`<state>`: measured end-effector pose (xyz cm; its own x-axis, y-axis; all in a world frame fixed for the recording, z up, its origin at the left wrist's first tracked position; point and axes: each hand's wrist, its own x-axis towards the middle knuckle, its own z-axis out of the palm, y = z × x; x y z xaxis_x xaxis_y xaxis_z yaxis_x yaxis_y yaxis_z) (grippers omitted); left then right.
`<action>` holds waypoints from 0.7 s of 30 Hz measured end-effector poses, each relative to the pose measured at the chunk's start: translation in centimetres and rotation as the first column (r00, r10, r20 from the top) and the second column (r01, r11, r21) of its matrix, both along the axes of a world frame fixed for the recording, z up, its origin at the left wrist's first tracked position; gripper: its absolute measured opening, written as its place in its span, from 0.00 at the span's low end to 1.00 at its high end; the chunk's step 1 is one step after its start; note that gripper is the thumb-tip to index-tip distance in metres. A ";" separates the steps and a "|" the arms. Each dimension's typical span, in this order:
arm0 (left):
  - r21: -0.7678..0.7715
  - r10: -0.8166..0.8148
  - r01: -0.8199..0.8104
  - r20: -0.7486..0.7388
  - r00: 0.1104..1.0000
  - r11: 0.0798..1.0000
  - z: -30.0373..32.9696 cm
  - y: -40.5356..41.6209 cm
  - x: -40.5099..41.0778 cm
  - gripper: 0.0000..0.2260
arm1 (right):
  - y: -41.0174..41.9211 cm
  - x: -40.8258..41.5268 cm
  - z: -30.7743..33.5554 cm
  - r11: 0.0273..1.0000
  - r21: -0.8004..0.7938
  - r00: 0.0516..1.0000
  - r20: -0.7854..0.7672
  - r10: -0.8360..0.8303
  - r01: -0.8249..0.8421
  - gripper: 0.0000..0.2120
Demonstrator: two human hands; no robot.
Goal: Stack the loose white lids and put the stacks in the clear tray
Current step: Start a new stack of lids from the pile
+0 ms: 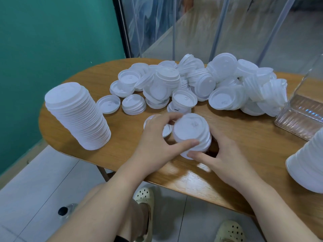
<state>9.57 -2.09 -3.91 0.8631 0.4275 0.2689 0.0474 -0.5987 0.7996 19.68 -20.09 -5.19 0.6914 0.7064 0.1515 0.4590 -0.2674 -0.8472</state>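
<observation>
Left hand [155, 144] and right hand [222, 158] both curled around a short stack of white lids [191, 133] on the worktop [244, 137], thumbs on its near side, loose lid pile [192, 84] beyond the hands, tall lid stack [76, 116] left of them, clear tray [300, 116] to their right.

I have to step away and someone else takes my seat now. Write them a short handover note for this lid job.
Left hand and right hand both grip a short stack of lids at the near table edge. A tall finished stack stands on the left; another stack is at the right edge. The loose pile fills mid-table. The clear tray, far right, seems to hold no stacks yet. Left: stack the pile, load the tray.
</observation>
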 end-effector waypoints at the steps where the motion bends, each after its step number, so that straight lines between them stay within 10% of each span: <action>1: 0.034 -0.011 0.012 -0.015 1.000 0.999 -0.1 -0.2 0.1 0.29 | 0.0 0.0 0.0 1.000 0.009 1.000 0.000 -0.002 0.002 0.32; 15: 0.071 -0.099 0.108 -0.117 0.988 0.992 -0.6 0.0 0.7 0.30 | -0.1 0.4 -0.8 0.999 -0.018 1.000 0.007 -0.031 0.031 0.50; 21: 0.109 -0.101 0.112 -0.102 0.990 0.988 -0.7 0.4 1.1 0.29 | 0.0 0.2 -0.5 0.999 -0.025 1.000 0.016 -0.019 0.020 0.41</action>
<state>10.66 -1.68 -4.62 0.9262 0.3026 0.2249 0.0512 -0.6918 0.7202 19.85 -20.08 -5.73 0.7029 0.6964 0.1448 0.4663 -0.2974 -0.8331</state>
